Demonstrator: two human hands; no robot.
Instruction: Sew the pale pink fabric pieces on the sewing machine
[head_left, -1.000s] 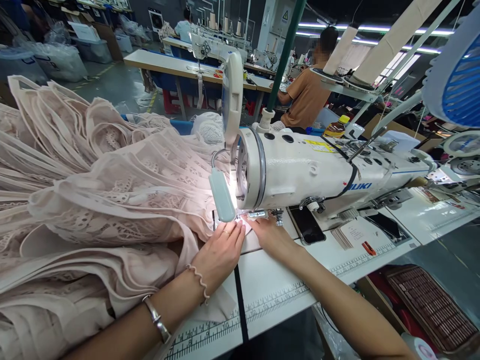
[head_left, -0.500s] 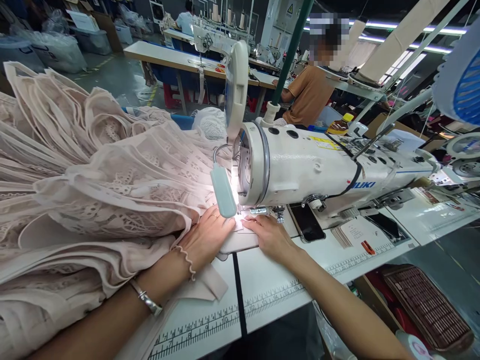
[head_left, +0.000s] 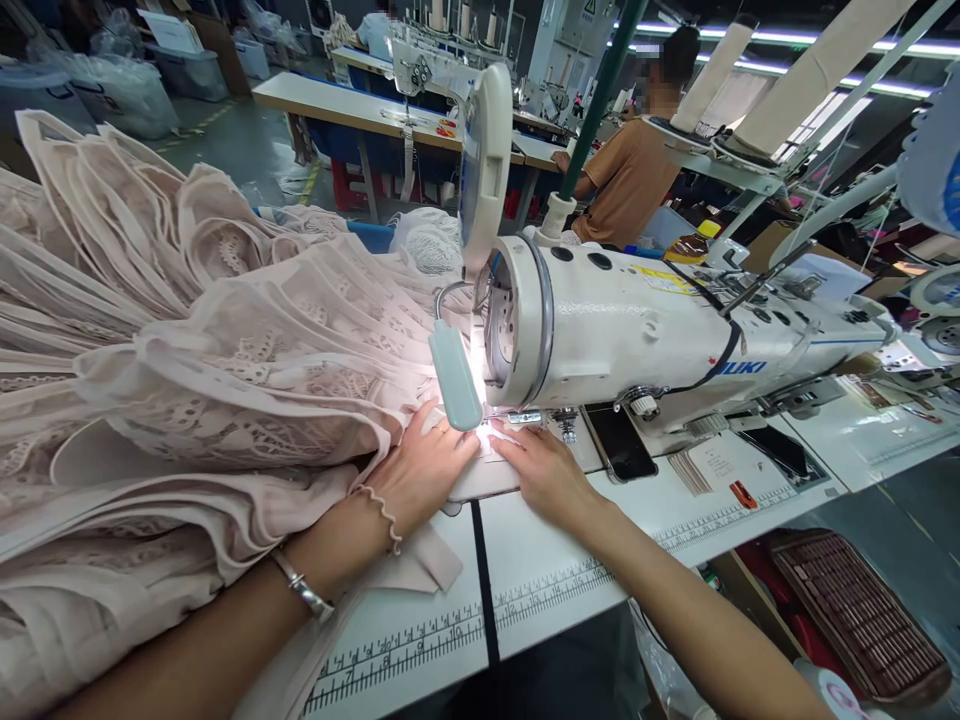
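Observation:
A white sewing machine (head_left: 615, 320) lies across the table, its needle area brightly lit and partly hidden by a pale green lamp-like paddle (head_left: 454, 378). My left hand (head_left: 427, 465) rests flat at the left of the needle area, fingers spread on beige fabric (head_left: 360, 405); the paddle covers some fingertips. Close on the right, my right hand (head_left: 544, 470) has its fingers stretched toward the needle, pressing a small pale piece of cloth (head_left: 493, 448) on the machine bed. Lace-patterned beige garments (head_left: 247, 370) are heaped up left of the machine and reach my left forearm.
A phone (head_left: 621, 445) lies beside the machine bed, with paper cards (head_left: 709, 467) and an orange clip-like tool (head_left: 742, 494) farther right. Ruler markings (head_left: 420, 640) run along the table's front edge. Thread cones (head_left: 712, 75) stand behind; a person in a brown shirt (head_left: 634, 180) sits beyond.
The whole view has shifted slightly to the right. My left fingers look a little more spread; both hands stay by the needle. The person behind has turned the head.

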